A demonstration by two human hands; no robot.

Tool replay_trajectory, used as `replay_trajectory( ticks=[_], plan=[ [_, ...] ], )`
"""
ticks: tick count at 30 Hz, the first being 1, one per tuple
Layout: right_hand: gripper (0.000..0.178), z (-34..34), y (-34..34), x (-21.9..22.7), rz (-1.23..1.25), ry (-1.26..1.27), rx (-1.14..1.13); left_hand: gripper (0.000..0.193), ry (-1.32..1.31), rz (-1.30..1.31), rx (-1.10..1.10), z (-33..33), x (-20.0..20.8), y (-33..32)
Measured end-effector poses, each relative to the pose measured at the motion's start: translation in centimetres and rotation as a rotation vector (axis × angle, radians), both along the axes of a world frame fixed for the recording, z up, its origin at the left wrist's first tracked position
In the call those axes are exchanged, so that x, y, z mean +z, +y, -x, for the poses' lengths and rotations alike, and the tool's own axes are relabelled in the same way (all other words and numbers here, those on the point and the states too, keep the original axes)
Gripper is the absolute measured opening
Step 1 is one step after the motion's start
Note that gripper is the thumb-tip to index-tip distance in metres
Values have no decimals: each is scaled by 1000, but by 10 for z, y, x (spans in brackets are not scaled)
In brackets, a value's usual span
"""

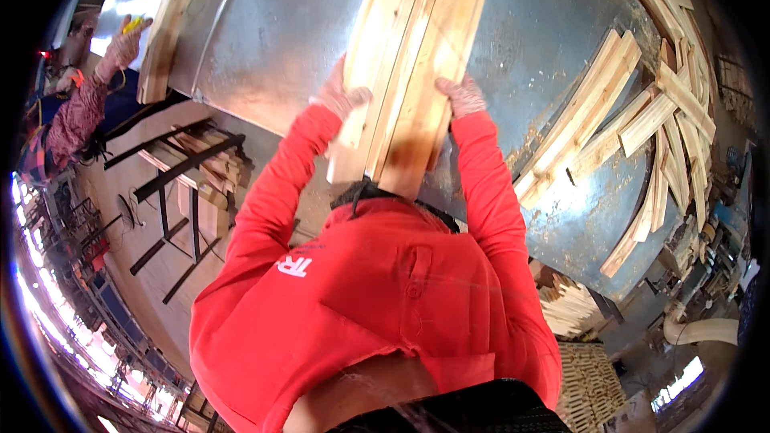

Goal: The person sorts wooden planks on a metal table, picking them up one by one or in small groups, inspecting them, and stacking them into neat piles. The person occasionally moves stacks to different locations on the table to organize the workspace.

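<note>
Several long pale wooden boards (421,88) lie side by side in front of me, running away from my body over a grey metal table (273,40). My left hand (341,98) is closed on the left edge of these boards, its thumb on top. On the opposite edge, my right hand (463,98) grips the boards the same way, thumb on the upper face. The fingers of both hands are partly hidden at the sides. Near my body, the boards' ends reach just above my waist.
Wooden strips (581,116) lie on the table at right, beside a jumbled pile of offcuts (682,104). At the far left a co-worker's hand (122,48) is by a yellow object, near another board (172,24). A dark metal stand (192,216) with wood stands below left.
</note>
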State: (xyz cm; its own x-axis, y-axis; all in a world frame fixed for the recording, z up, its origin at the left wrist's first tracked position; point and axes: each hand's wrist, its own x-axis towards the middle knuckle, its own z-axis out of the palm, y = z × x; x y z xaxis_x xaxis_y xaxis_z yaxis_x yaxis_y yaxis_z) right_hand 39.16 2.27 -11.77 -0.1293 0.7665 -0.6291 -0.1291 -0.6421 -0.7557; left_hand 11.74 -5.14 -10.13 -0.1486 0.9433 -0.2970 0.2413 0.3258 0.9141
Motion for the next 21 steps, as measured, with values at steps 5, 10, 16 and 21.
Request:
replay_trajectory(
  ticks=[5,10,16,21],
  plan=[
    [67,-71,-17,48,-115,-405,-99,82,2,236,25,18,28,8],
    [44,-82,-8,114,-352,0,-371,75,260,13,89,62,33,-4],
    [55,92,-11,39,-266,-360,294,88,408,204,-12,58,64,-9],
    [77,146,-55,70,-597,-670,596,110,665,435,-56,30,75,-31]
  ],
)
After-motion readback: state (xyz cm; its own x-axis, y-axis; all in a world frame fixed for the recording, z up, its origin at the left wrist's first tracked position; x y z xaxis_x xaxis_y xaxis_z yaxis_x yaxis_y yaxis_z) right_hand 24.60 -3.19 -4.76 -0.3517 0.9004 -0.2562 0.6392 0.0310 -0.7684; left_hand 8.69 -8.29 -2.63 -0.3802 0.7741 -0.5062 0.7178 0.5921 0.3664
